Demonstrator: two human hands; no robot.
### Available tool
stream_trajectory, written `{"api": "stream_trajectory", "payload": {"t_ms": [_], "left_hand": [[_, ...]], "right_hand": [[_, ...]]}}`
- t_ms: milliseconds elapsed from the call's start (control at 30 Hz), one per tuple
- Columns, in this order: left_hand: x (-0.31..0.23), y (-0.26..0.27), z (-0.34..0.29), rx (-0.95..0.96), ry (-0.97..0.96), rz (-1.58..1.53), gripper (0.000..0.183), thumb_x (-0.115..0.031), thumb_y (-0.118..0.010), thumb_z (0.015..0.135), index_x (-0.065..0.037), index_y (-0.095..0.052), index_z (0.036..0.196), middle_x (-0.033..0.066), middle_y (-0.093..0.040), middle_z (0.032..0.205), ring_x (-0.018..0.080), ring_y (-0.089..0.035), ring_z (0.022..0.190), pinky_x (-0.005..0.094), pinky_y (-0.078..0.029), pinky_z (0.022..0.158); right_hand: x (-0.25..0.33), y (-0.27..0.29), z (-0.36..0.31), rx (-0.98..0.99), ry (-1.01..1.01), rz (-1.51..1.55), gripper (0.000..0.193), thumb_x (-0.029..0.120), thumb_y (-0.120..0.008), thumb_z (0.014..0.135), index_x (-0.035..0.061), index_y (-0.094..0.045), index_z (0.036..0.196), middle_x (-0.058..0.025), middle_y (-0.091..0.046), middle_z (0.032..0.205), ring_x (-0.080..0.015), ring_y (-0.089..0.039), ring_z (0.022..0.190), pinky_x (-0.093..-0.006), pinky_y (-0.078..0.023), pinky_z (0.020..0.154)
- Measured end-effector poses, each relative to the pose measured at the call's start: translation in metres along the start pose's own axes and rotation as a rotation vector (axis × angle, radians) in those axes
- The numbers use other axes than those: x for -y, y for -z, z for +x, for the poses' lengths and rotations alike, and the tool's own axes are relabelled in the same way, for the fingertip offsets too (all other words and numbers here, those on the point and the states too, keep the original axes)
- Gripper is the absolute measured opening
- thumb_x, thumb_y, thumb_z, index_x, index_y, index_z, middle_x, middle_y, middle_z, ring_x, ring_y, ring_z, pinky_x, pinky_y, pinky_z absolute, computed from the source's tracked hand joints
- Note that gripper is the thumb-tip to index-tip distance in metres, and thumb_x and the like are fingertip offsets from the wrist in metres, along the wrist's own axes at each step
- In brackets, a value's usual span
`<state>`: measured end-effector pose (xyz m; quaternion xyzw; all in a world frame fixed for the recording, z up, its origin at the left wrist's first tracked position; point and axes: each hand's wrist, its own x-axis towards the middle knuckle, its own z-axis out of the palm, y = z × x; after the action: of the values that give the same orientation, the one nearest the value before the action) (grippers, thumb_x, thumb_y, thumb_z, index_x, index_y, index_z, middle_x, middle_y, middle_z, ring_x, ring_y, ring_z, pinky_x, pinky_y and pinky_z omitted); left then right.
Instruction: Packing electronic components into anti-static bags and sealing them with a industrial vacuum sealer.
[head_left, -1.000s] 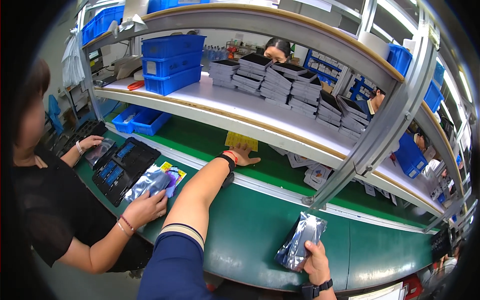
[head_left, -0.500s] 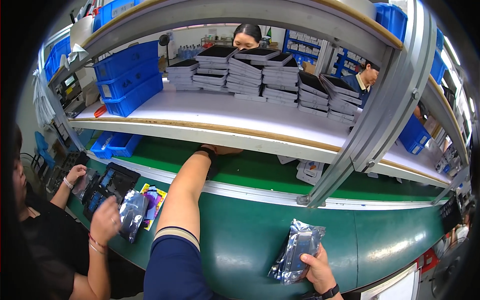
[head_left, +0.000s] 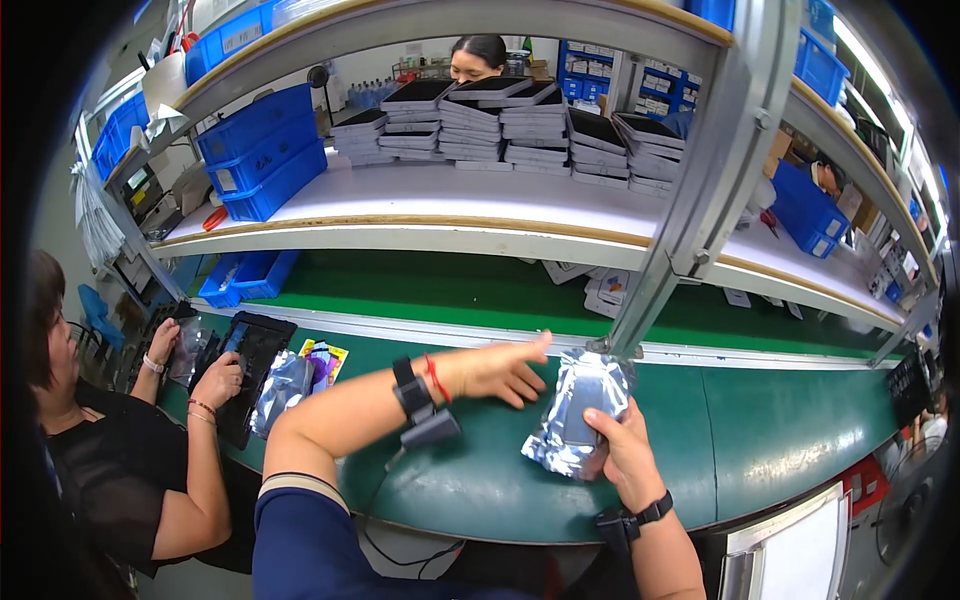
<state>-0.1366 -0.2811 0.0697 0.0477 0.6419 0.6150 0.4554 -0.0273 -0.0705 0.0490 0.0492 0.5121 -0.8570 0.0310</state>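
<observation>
Over the right half of the green bench, my right hand [head_left: 626,448] grips a bundle of shiny silver anti-static bags [head_left: 578,415], thumb on top; flat dark parts seem to be inside. My left hand [head_left: 503,371] hovers just left of the bags, empty, its fingers apart and reaching toward them without touching. A dark device on a black strap [head_left: 412,392] is on my left wrist, beside a red cord. Another strapped device [head_left: 620,525] is on my right wrist.
A co-worker [head_left: 100,420] at my left handles a black tray [head_left: 250,350] beside another silver bag [head_left: 282,392]. The shelf [head_left: 430,205] above holds stacked white-edged flat devices [head_left: 470,135] and blue bins [head_left: 262,160]. A metal post [head_left: 690,220] rises ahead. White cards [head_left: 605,290] lie under the shelf.
My left hand has come back from under the shelf to beside the bags. My right hand has lifted the bags slightly away from me and turned them. The co-worker's hand moved onto the tray.
</observation>
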Motion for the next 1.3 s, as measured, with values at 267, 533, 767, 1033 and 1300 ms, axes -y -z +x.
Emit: {"api": "stream_trajectory", "payload": {"t_ms": [267,533,767,1033,1300], "left_hand": [[0.032,-0.061,-0.009,0.077,-0.246,-0.423,0.041,-0.027,-0.055,0.091,-0.003,-0.047,0.123,0.0100,-0.058,0.113,0.0208,-0.060,0.101,0.0368,-0.051,0.086],[0.019,0.018,0.006,-0.170,-0.216,-0.611,0.027,-0.018,-0.057,0.087,-0.002,-0.056,0.110,0.0116,-0.064,0.101,0.0239,-0.065,0.088,0.0403,-0.054,0.080],[0.015,0.297,0.029,-0.793,-0.864,1.227,0.029,-0.018,-0.061,0.083,-0.003,-0.058,0.107,0.0102,-0.065,0.099,0.0222,-0.062,0.092,0.0362,-0.051,0.081],[0.014,0.337,0.101,-0.675,-0.748,1.238,0.032,-0.019,-0.062,0.082,-0.003,-0.057,0.109,0.0112,-0.064,0.102,0.0235,-0.061,0.096,0.0351,-0.048,0.084],[-0.033,0.349,0.099,-0.743,-0.547,1.287,0.036,-0.020,-0.063,0.080,-0.004,-0.057,0.111,0.0123,-0.063,0.106,0.0250,-0.059,0.099,0.0339,-0.046,0.087]], "right_hand": [[-0.014,-0.017,0.017,0.001,-0.071,-0.195,0.047,0.030,-0.056,0.091,-0.0019,-0.038,0.120,-0.0119,-0.053,0.112,-0.0181,-0.053,0.100,-0.0308,-0.044,0.086],[0.003,0.022,-0.014,0.146,0.191,-0.928,0.057,0.041,-0.051,0.089,-0.0038,-0.044,0.124,-0.0224,-0.048,0.125,-0.0307,-0.048,0.111,-0.0378,-0.034,0.097],[-0.001,0.113,-0.135,-0.187,0.374,-1.687,0.059,0.039,-0.056,0.081,0.0080,-0.041,0.128,-0.0182,-0.045,0.129,-0.0343,-0.041,0.117,-0.0514,-0.024,0.102],[-0.015,0.116,-0.128,-0.393,0.511,-1.796,0.048,0.032,-0.049,0.075,-0.0016,-0.055,0.109,-0.0241,-0.050,0.119,-0.0417,-0.043,0.112,-0.0539,-0.024,0.098],[-0.020,0.121,-0.126,-0.409,0.566,-1.766,0.048,0.033,-0.046,0.070,-0.0021,-0.059,0.101,-0.0242,-0.051,0.117,-0.0407,-0.044,0.112,-0.0545,-0.025,0.098]]}}
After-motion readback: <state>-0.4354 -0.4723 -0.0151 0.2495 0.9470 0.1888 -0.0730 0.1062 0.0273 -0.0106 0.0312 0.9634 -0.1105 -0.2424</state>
